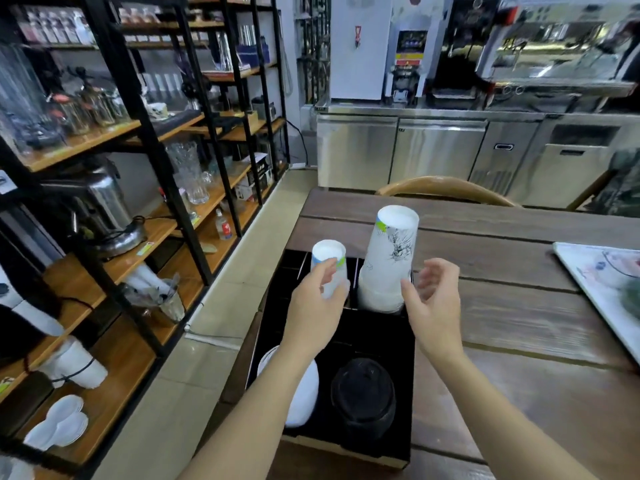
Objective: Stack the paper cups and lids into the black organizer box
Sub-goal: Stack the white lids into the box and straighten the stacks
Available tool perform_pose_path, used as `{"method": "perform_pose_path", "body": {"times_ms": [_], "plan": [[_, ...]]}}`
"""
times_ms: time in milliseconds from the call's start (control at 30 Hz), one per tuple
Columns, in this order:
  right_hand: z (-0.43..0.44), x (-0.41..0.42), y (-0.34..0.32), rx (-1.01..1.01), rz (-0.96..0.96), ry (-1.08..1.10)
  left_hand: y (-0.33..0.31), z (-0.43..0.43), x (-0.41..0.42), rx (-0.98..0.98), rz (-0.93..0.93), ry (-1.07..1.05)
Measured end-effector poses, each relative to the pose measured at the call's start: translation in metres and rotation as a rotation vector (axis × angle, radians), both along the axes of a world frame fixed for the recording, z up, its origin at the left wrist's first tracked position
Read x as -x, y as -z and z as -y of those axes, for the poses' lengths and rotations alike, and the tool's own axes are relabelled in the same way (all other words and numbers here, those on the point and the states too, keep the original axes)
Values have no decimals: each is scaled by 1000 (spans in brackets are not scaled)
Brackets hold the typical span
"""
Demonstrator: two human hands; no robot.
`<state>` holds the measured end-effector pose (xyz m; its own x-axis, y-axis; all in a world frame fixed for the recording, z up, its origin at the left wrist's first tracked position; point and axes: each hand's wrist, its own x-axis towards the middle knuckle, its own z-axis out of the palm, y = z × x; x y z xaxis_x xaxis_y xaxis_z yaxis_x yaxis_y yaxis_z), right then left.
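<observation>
The black organizer box (377,344) sits on the left end of the wooden table (519,306). My left hand (317,306) grips a small upside-down white paper cup (329,261) over the box's rear left slot. A tall stack of upside-down white printed cups (389,261) stands in the rear right slot. My right hand (433,299) hovers just right of that stack, fingers spread, holding nothing. In the front compartments lie a stack of white lids (304,393), partly hidden by my left forearm, and a stack of black lids (363,396).
A white printed tray (602,289) lies at the table's right edge. A curved wooden chair back (446,190) stands beyond the table. Black-framed wooden shelves (138,202) with glassware, cups and lids line the left; steel counters and machines (450,150) fill the back.
</observation>
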<state>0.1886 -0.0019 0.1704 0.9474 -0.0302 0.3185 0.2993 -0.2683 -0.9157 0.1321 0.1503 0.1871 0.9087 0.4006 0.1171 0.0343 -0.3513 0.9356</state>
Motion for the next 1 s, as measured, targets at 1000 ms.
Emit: {"method": "perform_pose_path", "body": {"times_ms": [1000], "plan": [[1, -29, 27, 283, -39, -111, 13, 27, -56, 107, -9, 238]]}}
